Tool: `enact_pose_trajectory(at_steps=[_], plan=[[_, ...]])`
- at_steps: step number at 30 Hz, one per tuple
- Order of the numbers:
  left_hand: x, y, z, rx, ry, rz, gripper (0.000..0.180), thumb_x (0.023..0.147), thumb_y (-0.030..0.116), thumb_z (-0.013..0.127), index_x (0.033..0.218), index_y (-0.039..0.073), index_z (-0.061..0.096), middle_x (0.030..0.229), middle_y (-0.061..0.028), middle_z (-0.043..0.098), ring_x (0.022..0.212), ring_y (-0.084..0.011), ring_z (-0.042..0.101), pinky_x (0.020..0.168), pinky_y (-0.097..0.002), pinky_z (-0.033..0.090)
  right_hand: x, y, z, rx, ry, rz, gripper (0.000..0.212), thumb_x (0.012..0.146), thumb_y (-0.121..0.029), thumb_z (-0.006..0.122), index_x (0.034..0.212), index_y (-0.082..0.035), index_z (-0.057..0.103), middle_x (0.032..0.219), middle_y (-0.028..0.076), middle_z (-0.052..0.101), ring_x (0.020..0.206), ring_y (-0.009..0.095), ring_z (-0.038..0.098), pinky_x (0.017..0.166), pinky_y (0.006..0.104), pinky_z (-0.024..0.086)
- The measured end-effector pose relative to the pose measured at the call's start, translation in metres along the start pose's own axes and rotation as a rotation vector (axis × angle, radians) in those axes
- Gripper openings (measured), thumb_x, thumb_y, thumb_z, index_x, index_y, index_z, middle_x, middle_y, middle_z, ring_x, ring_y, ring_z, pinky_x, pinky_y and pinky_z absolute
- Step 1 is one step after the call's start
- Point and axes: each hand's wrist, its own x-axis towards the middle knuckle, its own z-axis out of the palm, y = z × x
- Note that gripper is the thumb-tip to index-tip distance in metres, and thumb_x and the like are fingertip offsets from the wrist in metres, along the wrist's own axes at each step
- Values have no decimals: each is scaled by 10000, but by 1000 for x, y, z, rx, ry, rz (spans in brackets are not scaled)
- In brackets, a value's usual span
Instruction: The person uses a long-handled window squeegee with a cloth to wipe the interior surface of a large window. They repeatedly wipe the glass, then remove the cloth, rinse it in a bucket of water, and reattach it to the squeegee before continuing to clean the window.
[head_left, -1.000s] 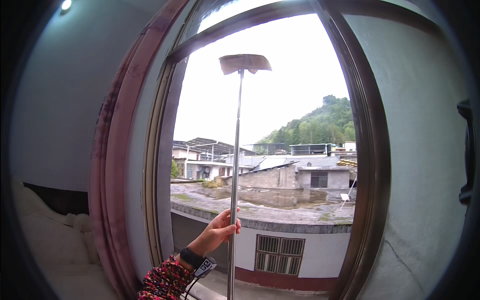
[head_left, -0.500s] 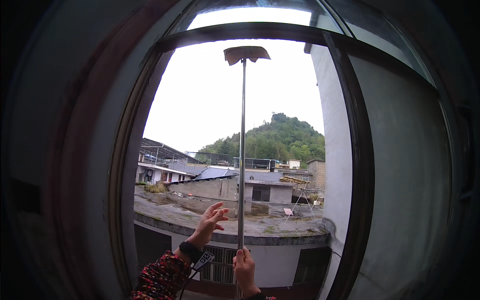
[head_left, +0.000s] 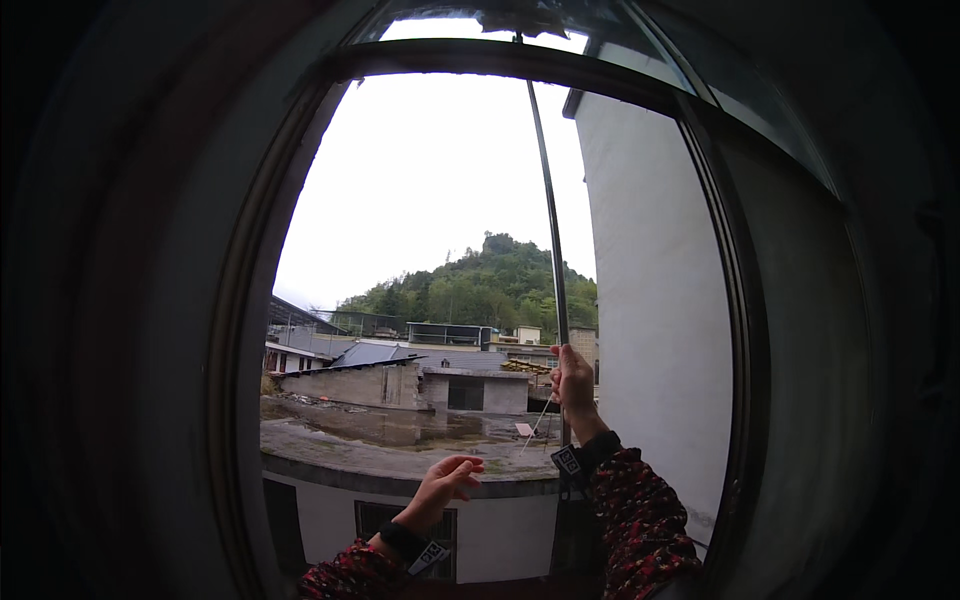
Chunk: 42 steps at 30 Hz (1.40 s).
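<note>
At the window frame, pole near upright, head up-left, right hand clenched around it, left hand loosely spread

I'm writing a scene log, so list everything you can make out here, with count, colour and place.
Pole: 1, metallic grey, passing behind the frame's top bar
Pole head: 1, dark, at the pole's top
Window frame: 1, dark brown, around the opening
Hill: 1, green, far back
Sky: white, above the hill
Buildings: several, mostly grey, below the hill
Flat roof: 1, grey, wet, nearer
Yellow stack: 1, left of the right hand
Side wall: 1, pale grey, right
Wrist bands: 2, black, one per wrist
Sleeves: 2, dark with red, lower edge
Left hand: 1, empty, left of the pole
Right hand: 1, gripping the pole
</note>
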Motion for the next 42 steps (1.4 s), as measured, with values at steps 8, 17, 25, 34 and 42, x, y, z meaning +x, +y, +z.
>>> enact_pose_trajectory(at_steps=[8,17,25,34,42], plan=[[5,-43,-9,-153,-88,-105,321,956,322,539,1146,73,608,1020,-32,649,828,-97,607,658,-234,466,57,-97,8,-92,48,-20,439,1000,-441,374,1148,-49,504,580,-65,345,407,25,256,362,203,234],[28,-65,22,-166,-171,-91,303,958,319,535,1151,95,600,992,-21,643,808,-95,594,660,-232,459,55,-65,-4,-151,154,-159,377,975,-439,454,971,-68,520,556,-53,374,384,29,280,334,205,225],[109,-13,72,71,-100,456,406,976,295,500,1311,71,453,1099,-86,578,996,-160,553,846,-284,449,-56,98,-43,-193,311,-183,335,925,-390,590,805,-92,497,543,-43,430,408,40,374,364,211,288],[158,21,147,71,-231,418,558,984,409,429,1391,53,286,1027,-71,509,959,-160,512,857,-329,430,-216,182,-93,-419,421,-126,305,902,-352,637,800,-103,492,614,-43,464,490,46,423,430,207,352],[149,-3,198,-289,-387,149,403,1009,408,364,1339,182,305,757,-24,498,542,-120,516,494,-252,446,-237,145,-96,-320,409,78,316,917,-362,604,837,-59,563,627,-9,538,558,64,508,519,252,415]])
